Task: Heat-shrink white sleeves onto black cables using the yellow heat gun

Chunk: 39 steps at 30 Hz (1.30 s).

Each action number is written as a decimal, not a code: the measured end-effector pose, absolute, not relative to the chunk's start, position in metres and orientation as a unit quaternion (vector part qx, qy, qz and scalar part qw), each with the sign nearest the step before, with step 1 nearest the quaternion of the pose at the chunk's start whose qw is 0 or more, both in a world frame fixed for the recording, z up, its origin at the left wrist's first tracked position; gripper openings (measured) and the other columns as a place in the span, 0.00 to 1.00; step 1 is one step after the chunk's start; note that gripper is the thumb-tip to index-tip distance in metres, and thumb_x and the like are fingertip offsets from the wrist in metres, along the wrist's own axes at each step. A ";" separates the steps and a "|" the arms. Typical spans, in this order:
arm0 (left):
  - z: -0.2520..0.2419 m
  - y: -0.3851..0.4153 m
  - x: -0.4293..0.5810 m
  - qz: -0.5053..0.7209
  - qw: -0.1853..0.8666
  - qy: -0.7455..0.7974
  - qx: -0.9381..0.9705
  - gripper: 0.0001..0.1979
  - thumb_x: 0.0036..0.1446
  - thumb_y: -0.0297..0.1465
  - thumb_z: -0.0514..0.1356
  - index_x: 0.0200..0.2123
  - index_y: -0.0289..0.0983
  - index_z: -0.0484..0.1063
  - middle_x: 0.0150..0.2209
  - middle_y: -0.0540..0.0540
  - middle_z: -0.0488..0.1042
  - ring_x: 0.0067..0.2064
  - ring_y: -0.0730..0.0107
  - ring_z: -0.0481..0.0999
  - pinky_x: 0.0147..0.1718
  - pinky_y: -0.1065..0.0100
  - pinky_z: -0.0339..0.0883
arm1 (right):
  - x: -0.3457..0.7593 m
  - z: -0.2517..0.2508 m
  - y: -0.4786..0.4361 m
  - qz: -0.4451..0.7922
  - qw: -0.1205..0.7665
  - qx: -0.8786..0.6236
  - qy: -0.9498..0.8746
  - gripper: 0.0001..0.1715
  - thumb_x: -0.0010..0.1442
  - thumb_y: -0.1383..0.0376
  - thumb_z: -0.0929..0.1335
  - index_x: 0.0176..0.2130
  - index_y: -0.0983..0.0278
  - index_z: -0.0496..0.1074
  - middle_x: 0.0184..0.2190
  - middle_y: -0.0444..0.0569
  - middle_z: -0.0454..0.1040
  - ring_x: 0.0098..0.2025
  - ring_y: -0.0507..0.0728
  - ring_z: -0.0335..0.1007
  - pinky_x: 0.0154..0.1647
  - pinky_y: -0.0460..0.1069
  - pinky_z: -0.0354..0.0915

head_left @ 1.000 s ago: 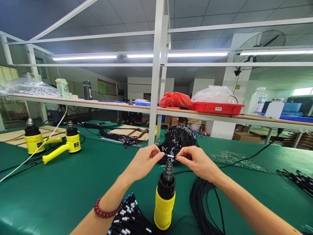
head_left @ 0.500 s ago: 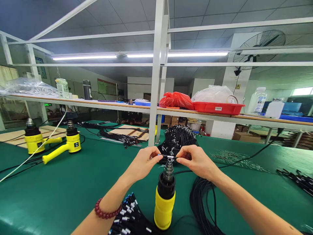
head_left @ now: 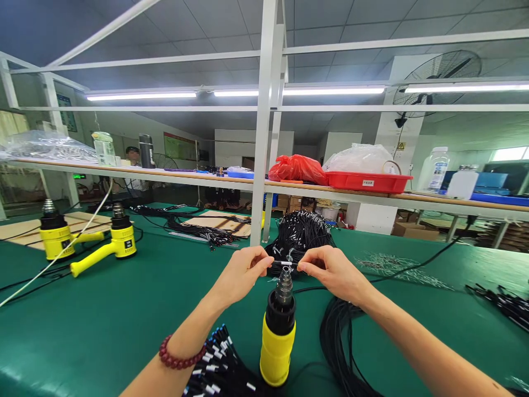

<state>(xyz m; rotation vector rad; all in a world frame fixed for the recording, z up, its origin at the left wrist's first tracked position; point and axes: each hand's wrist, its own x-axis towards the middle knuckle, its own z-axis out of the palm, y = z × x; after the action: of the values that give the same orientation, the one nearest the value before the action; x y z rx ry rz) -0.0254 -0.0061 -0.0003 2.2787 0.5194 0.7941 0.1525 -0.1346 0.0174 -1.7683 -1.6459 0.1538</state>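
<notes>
Between my two hands a thin black cable (head_left: 286, 263) with a white sleeve is stretched level, just above the nozzle of a yellow heat gun (head_left: 278, 347) that stands upright. My left hand (head_left: 248, 270) pinches its left end between thumb and forefinger. On the other side my right hand (head_left: 328, 270) pinches it the same way. Below my left wrist lies a bundle of black cables (head_left: 219, 361) with white sleeves and blue tips. A coil of black cable (head_left: 341, 342) rests right of the heat gun.
Two more yellow heat guns (head_left: 123, 240) stand at the left. Behind my hands is a large heap of black cables (head_left: 306, 229). Thin clear pieces (head_left: 400, 267) are scattered to the right. A shelf (head_left: 231, 180) with a red tray (head_left: 367, 182) crosses the back; its white post (head_left: 260, 138) rises ahead.
Both hands still hold the cable over the nozzle, with hardly any movement. The blue tip at my left fingers no longer shows. A person has come into view behind the shelf at the left.
</notes>
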 end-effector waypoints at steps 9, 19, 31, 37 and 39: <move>0.001 -0.006 -0.023 0.336 0.321 0.183 0.867 0.05 0.57 0.32 0.58 0.32 0.38 0.69 0.31 0.51 0.73 0.33 0.69 0.68 0.33 0.68 0.60 | 0.155 0.013 -0.129 0.068 0.387 -0.679 -0.621 0.07 0.54 0.67 0.67 0.26 0.65 0.74 0.22 0.43 0.72 0.24 0.51 0.60 0.25 0.46 0.53; 0.000 -0.006 -0.026 0.322 0.266 0.189 0.889 0.19 0.65 0.41 0.50 0.25 0.38 0.65 0.24 0.53 0.66 0.27 0.71 0.62 0.27 0.70 0.53 | 0.153 0.017 -0.136 0.060 0.333 -0.689 -0.641 0.16 0.60 0.64 0.63 0.27 0.65 0.76 0.23 0.45 0.74 0.25 0.52 0.63 0.27 0.47 0.55; 0.002 -0.006 -0.027 0.328 0.287 0.182 0.882 0.12 0.62 0.38 0.53 0.31 0.38 0.67 0.30 0.51 0.71 0.33 0.69 0.68 0.30 0.71 0.57 | 0.150 0.012 -0.130 0.053 0.365 -0.678 -0.636 0.11 0.59 0.65 0.65 0.26 0.65 0.73 0.23 0.44 0.73 0.25 0.51 0.62 0.26 0.46 0.54; -0.001 -0.005 -0.024 0.314 0.266 0.199 0.889 0.24 0.66 0.43 0.46 0.21 0.37 0.64 0.20 0.52 0.65 0.25 0.71 0.64 0.26 0.71 0.55 | 0.150 0.015 -0.134 0.052 0.335 -0.679 -0.651 0.20 0.64 0.63 0.61 0.25 0.65 0.74 0.20 0.43 0.69 0.22 0.50 0.60 0.25 0.46 0.53; -0.001 -0.006 -0.024 0.314 0.270 0.202 0.887 0.25 0.66 0.44 0.46 0.22 0.37 0.65 0.20 0.52 0.65 0.24 0.72 0.64 0.26 0.71 0.54 | 0.149 0.015 -0.134 0.059 0.337 -0.678 -0.650 0.20 0.64 0.62 0.61 0.25 0.65 0.73 0.19 0.42 0.68 0.21 0.50 0.59 0.24 0.46 0.52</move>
<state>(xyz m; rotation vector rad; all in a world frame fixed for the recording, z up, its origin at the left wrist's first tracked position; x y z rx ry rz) -0.0241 -0.0056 -0.0007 2.3910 0.5441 0.8465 0.1490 -0.1343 0.0155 -1.7681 -1.6938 0.1535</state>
